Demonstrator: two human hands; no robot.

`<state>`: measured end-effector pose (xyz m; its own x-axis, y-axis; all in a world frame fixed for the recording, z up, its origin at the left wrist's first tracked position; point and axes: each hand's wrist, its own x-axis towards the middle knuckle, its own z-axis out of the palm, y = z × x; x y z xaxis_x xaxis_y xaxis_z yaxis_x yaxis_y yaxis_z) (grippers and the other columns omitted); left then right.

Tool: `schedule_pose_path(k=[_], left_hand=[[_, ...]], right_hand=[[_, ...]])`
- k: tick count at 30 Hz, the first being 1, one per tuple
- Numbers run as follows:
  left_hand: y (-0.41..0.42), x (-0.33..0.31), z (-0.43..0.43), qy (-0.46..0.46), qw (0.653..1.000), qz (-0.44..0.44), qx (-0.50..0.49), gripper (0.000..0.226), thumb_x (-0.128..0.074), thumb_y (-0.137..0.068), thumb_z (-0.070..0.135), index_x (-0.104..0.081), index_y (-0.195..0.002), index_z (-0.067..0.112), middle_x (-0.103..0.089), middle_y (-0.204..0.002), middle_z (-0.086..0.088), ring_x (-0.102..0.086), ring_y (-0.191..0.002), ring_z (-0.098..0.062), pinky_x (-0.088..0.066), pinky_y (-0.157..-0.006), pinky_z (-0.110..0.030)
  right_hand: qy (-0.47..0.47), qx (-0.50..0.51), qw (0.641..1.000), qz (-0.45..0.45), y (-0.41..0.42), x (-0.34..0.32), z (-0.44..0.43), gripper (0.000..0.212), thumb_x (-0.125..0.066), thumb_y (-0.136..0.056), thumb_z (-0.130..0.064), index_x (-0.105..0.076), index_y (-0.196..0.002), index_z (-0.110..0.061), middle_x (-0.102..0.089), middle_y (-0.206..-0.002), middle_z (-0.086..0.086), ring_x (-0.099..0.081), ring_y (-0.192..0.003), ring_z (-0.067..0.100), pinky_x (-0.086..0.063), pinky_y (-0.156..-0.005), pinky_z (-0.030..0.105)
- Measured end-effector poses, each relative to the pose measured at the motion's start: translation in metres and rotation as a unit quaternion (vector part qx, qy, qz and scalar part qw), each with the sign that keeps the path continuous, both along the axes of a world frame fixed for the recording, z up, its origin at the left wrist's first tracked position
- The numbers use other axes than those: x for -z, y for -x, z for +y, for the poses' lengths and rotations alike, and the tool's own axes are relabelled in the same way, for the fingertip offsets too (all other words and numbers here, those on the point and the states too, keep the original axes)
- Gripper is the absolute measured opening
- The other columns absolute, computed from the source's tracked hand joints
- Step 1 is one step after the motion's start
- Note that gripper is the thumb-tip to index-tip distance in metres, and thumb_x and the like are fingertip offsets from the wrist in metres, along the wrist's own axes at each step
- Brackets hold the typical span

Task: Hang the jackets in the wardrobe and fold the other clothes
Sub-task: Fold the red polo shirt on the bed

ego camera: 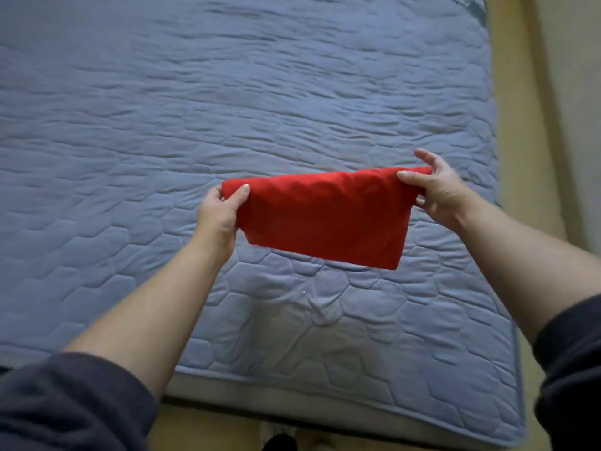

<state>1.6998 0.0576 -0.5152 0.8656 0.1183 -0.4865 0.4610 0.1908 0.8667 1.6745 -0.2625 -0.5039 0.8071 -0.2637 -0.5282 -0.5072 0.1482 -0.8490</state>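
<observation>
A folded red garment (pixel 325 216) hangs in the air above the bed, stretched flat between both hands. My left hand (pixel 218 212) pinches its upper left corner, thumb on the near face. My right hand (pixel 434 190) pinches its upper right corner, with the index finger lifted free. The lower edge of the garment hangs loose, a little above the blue quilted mattress cover (pixel 227 92).
The blue quilted bed fills most of the view; its near edge (pixel 325 395) runs across the bottom. A tan floor (pixel 527 125) lies along the right side and below the bed. Something dark (pixel 279 442) shows on the floor at the bottom.
</observation>
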Motion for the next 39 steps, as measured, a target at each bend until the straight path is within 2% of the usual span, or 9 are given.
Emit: schedule_pose_path(k=[7,10,13,18,22,28,31,34,39], left_hand=[[-0.020,-0.037,-0.001,-0.119,0.989,-0.068,0.059,0.039,-0.064,-0.086,0.008,-0.040,-0.112,0.024,-0.060,-0.087,0.002,-0.060,-0.065,0.002,-0.045,-0.062,-0.017],[0.019,0.015,0.017,-0.158,0.979,-0.048,0.120,0.038,-0.064,-0.086,0.003,-0.046,-0.109,0.025,-0.060,-0.084,-0.007,-0.060,-0.068,-0.009,-0.048,-0.070,-0.024],[0.082,0.087,0.037,-0.194,0.959,0.012,0.205,0.044,-0.061,-0.085,-0.007,-0.045,-0.120,0.014,-0.059,-0.066,-0.002,-0.057,-0.054,-0.002,-0.045,-0.059,-0.011],[0.170,0.186,0.071,-0.261,0.923,0.135,0.250,0.051,-0.061,-0.081,-0.013,-0.044,-0.126,0.004,-0.045,-0.060,-0.003,-0.043,-0.048,-0.008,-0.037,-0.047,-0.014],[0.157,0.197,0.066,-0.254,0.928,0.163,0.217,0.031,-0.063,-0.088,0.006,-0.051,-0.116,0.007,-0.054,-0.071,-0.004,-0.047,-0.059,-0.014,-0.043,-0.052,-0.020],[0.095,0.184,0.023,-0.241,0.948,0.109,0.178,0.039,-0.071,-0.084,0.024,-0.048,-0.113,0.011,-0.060,-0.095,-0.009,-0.058,-0.073,-0.015,-0.046,-0.065,-0.026],[0.075,0.188,0.002,-0.248,0.948,0.056,0.193,0.040,-0.073,-0.081,0.022,-0.050,-0.112,0.012,-0.060,-0.101,-0.005,-0.058,-0.089,-0.016,-0.045,-0.079,-0.027],[0.065,0.193,-0.009,-0.257,0.943,0.024,0.209,0.025,-0.073,-0.082,0.017,-0.058,-0.102,0.015,-0.063,-0.097,-0.003,-0.059,-0.088,-0.015,-0.047,-0.082,-0.028],[0.062,0.199,0.000,-0.193,0.961,0.047,0.190,0.015,-0.068,-0.084,0.010,-0.063,-0.082,0.023,-0.064,-0.084,0.001,-0.060,-0.083,-0.019,-0.050,-0.087,-0.039]], right_hand=[[0.123,-0.066,0.988,-0.066,0.032,-0.041,-0.004,0.022,-0.070,-0.077,0.003,-0.063,-0.082,-0.017,-0.064,-0.069,-0.012,-0.056,-0.056,-0.007,-0.042,-0.062,0.006],[0.146,-0.083,0.986,-0.020,0.088,0.014,-0.002,0.018,-0.071,-0.077,0.003,-0.066,-0.081,-0.013,-0.065,-0.076,-0.003,-0.057,-0.060,-0.009,-0.044,-0.064,0.004],[0.140,-0.108,0.982,0.066,0.163,0.094,0.012,0.018,-0.071,-0.076,0.006,-0.068,-0.078,-0.012,-0.066,-0.078,0.004,-0.058,-0.063,-0.005,-0.045,-0.065,0.008],[0.113,-0.126,0.969,0.179,0.265,0.187,0.047,0.019,-0.071,-0.077,0.008,-0.068,-0.070,-0.010,-0.066,-0.064,-0.009,-0.056,-0.055,-0.011,-0.042,-0.060,0.002],[0.103,-0.105,0.965,0.217,0.246,0.200,0.043,0.014,-0.072,-0.080,-0.003,-0.059,-0.084,-0.008,-0.059,-0.074,0.002,-0.053,-0.069,0.009,-0.041,-0.056,0.005],[0.088,0.072,0.972,0.207,0.183,0.203,0.030,0.060,-0.074,-0.080,-0.011,-0.038,-0.128,-0.009,-0.060,-0.106,0.018,-0.060,-0.079,0.020,-0.051,-0.068,0.025],[0.116,0.127,0.968,0.182,0.156,0.210,0.028,0.051,-0.074,-0.081,-0.017,-0.044,-0.122,-0.011,-0.058,-0.105,0.010,-0.057,-0.073,0.011,-0.049,-0.057,0.014],[0.115,0.139,0.966,0.186,0.142,0.222,0.025,0.045,-0.078,-0.077,-0.025,-0.054,-0.113,-0.011,-0.066,-0.108,0.010,-0.065,-0.091,0.022,-0.055,-0.085,0.038],[0.091,0.122,0.967,0.204,0.127,0.216,0.023,0.016,-0.063,-0.090,-0.031,-0.058,-0.083,-0.017,-0.058,-0.076,-0.001,-0.052,-0.063,0.009,-0.040,-0.052,0.022]])
